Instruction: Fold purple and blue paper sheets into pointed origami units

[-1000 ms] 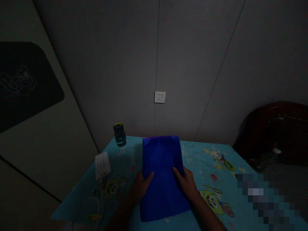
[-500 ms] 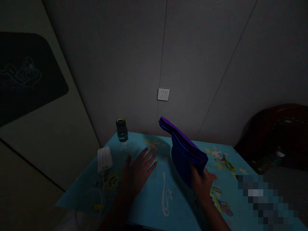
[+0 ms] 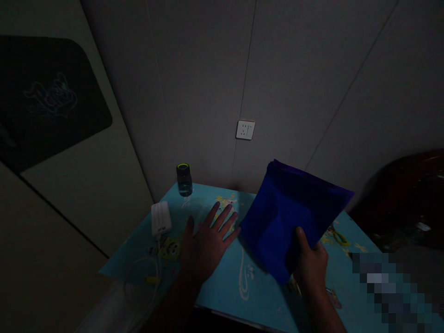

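My right hand grips a stack of deep-blue sheets by its lower right edge, thumb lying on the front face. A purple edge shows along the top of the stack. It is held tilted above the table, its broad blue face towards me; whether it is paper or some other material I cannot tell. My left hand is spread with fingers apart and holds nothing. It hovers over or rests on the table, just left of the stack.
The table's light-blue patterned cover spans the front. At its back left stands a dark water bottle; a white power bank with a white cable lies nearer. Green-handled scissors lie right. A socket is on the wall.
My right hand has turned the stack from nearly edge-on to showing its wide blue face. My left hand stays spread. The whole view has shifted slightly.
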Demonstrator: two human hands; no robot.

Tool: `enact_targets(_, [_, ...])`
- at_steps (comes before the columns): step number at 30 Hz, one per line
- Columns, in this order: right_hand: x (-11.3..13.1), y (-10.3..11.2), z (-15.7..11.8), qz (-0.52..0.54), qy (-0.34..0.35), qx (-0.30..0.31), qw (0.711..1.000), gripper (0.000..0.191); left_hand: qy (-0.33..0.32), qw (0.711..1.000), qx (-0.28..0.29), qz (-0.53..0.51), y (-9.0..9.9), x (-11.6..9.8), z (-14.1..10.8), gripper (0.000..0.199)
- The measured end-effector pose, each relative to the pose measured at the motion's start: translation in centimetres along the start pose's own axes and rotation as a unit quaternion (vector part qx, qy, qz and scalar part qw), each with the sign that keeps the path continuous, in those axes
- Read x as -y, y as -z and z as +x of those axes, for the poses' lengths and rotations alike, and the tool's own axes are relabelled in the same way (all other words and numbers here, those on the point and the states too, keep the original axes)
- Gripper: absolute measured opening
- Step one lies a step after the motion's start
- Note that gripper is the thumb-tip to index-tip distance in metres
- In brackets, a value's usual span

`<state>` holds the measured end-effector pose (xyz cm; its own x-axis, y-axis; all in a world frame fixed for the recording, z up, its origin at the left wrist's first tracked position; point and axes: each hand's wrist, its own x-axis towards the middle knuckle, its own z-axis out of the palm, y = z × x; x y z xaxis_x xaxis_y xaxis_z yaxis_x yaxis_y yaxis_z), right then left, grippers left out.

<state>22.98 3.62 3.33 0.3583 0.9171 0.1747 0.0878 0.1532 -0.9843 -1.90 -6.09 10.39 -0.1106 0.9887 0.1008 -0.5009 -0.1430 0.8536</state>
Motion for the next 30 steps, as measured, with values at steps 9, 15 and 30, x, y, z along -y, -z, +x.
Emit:
enact_targets(9, [0.4, -0.6, -0.5, -0.005, -0.096, -0.027, 0.995, 0.048, -0.018, 0.949, 0.153, -0.276, -0.5, -0.3, -1.3, 0.083])
enact_targets(15, [-0.6, -0.5, -0.4, 0.008, -0.100, -0.026, 0.995, 0.049, -0.019, 0.917, 0.174, -0.357, -0.7, -0.4, -1.4, 0.087])
enact_targets(30, [0.2, -0.3, 0.8, -0.235, 0.324, -0.035, 0.916, 0.030, 0.044, 0.937, -0.167, -0.304, 3.7, 2.6, 0.3, 0.038])
